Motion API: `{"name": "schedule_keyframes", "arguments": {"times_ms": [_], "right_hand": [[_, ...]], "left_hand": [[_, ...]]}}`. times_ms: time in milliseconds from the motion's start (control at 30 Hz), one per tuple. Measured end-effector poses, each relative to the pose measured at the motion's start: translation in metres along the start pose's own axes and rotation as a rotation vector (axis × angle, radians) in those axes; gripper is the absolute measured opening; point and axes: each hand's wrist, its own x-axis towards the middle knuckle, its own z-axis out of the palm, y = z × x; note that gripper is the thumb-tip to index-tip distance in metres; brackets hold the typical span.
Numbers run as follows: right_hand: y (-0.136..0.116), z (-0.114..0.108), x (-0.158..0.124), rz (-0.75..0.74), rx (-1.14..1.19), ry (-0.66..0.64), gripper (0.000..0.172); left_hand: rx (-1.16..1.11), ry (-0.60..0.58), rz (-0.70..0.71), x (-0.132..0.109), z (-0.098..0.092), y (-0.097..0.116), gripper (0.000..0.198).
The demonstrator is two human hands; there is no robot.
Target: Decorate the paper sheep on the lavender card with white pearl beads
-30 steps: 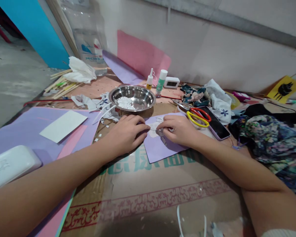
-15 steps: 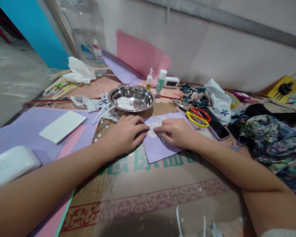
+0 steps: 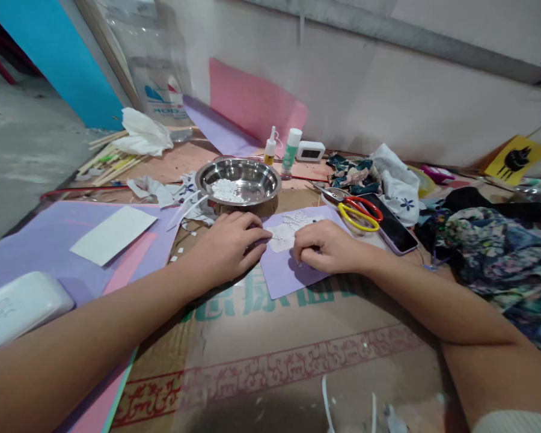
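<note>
A purple paper sheet point(image 3: 277, 281) lies on the cardboard in front of me, with a whitish patch point(image 3: 283, 245) on it. Small white beads point(image 3: 294, 219) form a radiating pattern at the patch's upper part, and a short row of beads runs lower down. My left hand point(image 3: 238, 243) rests at the sheet's left edge, index fingertip touching the left end of that row, thumb a little apart. Over the sheet's right side, my right hand point(image 3: 324, 246) is curled with thumb and fingers together. Whatever it pinches is mostly hidden; a tiny pale bit shows below the thumb.
A steel bowl point(image 3: 238, 174) of white beads stands behind the sheet. Beyond it are a glue bottle point(image 3: 270, 147) and a glue stick point(image 3: 291, 150). Scissors point(image 3: 360, 213) and a phone point(image 3: 392, 225) lie right. Left are coloured papers point(image 3: 36, 228) and a white case point(image 3: 24, 310).
My right hand has drawn back rightward and slightly down from the bead row, uncovering more of the patch, and its fingers are more curled. The left hand has stayed in place.
</note>
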Motion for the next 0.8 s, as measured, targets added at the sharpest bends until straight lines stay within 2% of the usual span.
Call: {"name": "schedule_keyframes", "arguments": {"times_ms": [100, 167, 367, 500, 600, 700, 800], "right_hand": [[-0.002, 0.000, 0.001, 0.048, 0.105, 0.154, 0.026], [-0.002, 0.002, 0.002, 0.076, 0.172, 0.173, 0.026], [-0.002, 0.004, 0.003, 0.146, 0.364, -0.065, 0.023], [0.001, -0.004, 0.001, 0.207, 0.608, -0.298, 0.025], [0.003, -0.006, 0.000, 0.198, 0.670, -0.301, 0.026], [0.004, -0.004, 0.001, 0.174, 0.644, -0.259, 0.027], [0.005, -0.004, 0.001, 0.221, 0.565, -0.248, 0.027]], "left_hand": [[-0.003, 0.000, 0.000, 0.000, 0.000, 0.000, 0.034], [-0.006, 0.000, -0.001, 0.000, 0.000, 0.001, 0.033], [-0.003, 0.010, -0.004, -0.001, 0.001, 0.001, 0.033], [-0.004, 0.003, -0.004, -0.001, 0.000, 0.000, 0.033], [-0.001, 0.003, -0.006, 0.000, 0.000, 0.000, 0.033], [-0.002, -0.001, -0.009, 0.000, 0.000, 0.001, 0.033], [-0.008, 0.000, -0.008, -0.001, 0.001, 0.000, 0.033]]}}
